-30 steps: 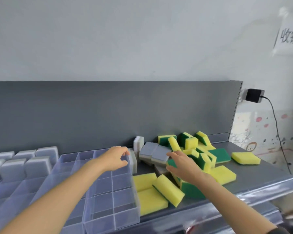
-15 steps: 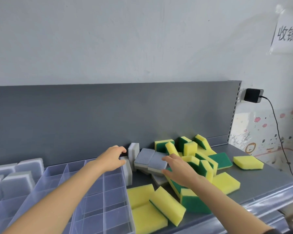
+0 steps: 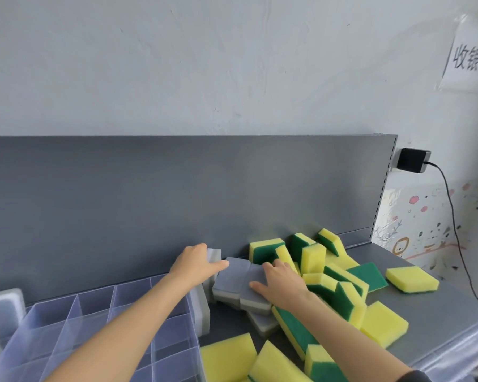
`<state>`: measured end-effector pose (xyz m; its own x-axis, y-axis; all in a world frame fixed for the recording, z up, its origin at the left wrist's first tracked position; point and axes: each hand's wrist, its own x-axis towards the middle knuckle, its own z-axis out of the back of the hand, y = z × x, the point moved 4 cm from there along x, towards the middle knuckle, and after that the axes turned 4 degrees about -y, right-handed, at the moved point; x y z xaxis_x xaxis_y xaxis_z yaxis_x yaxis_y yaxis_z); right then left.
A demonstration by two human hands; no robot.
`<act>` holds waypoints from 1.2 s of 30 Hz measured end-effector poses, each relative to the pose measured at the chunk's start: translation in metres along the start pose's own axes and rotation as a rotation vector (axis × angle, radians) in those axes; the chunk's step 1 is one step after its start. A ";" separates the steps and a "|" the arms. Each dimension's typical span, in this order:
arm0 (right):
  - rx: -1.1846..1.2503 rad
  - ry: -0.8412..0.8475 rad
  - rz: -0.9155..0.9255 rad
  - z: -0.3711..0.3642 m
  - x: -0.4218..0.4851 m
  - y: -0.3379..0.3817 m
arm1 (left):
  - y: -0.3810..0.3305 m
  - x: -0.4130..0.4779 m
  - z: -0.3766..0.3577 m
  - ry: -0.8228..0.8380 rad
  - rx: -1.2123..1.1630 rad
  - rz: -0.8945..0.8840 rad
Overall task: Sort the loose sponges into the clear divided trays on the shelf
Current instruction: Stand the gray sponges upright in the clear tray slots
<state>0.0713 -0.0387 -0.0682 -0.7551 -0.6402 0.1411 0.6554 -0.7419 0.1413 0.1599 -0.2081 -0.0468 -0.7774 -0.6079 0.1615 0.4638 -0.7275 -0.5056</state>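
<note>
Grey foam is the trouble spot. The flat grey sponges (image 3: 232, 279) sit loosely stacked at the back of the shelf (image 3: 431, 310), with yellow-green sponges (image 3: 342, 297) leaning on them. Lifting one carelessly could, I judge, tip the pile toward the shelf's front edge or drag a neighbour along. The left hand (image 3: 196, 261) reaches over the clear divided tray (image 3: 100, 321), and its thumb and fingers appear to pinch an upright grey sponge (image 3: 215, 254) against the back panel (image 3: 122, 202). The right hand (image 3: 282, 279) lies flat with fingers extended, pressing on the flat grey sponges and gripping nothing.
</note>
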 end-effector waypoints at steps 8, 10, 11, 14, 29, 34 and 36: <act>-0.042 0.176 0.019 -0.005 0.013 -0.005 | 0.004 0.012 -0.014 0.026 0.021 0.015; -0.016 0.165 0.030 -0.004 0.012 -0.003 | 0.005 0.014 -0.015 0.021 0.017 0.021; -0.019 0.133 0.045 -0.001 0.011 -0.001 | 0.006 0.014 -0.016 0.016 0.012 0.025; -0.046 0.006 0.102 0.009 0.008 0.007 | 0.006 0.012 -0.013 -0.017 0.009 0.027; 0.427 -0.170 0.059 0.026 -0.012 0.008 | 0.001 -0.008 0.018 -0.170 -0.162 -0.014; 0.539 -0.227 0.087 0.042 -0.023 0.003 | -0.010 -0.017 0.031 -0.231 -0.228 -0.092; 0.563 -0.251 0.098 0.048 -0.027 0.001 | -0.013 -0.022 0.036 -0.245 -0.228 -0.128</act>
<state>0.0932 -0.0125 -0.0252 -0.7095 -0.5829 0.3961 0.6802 -0.4195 0.6011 0.1859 -0.1968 -0.0132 -0.6852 -0.5950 0.4200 0.2416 -0.7297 -0.6397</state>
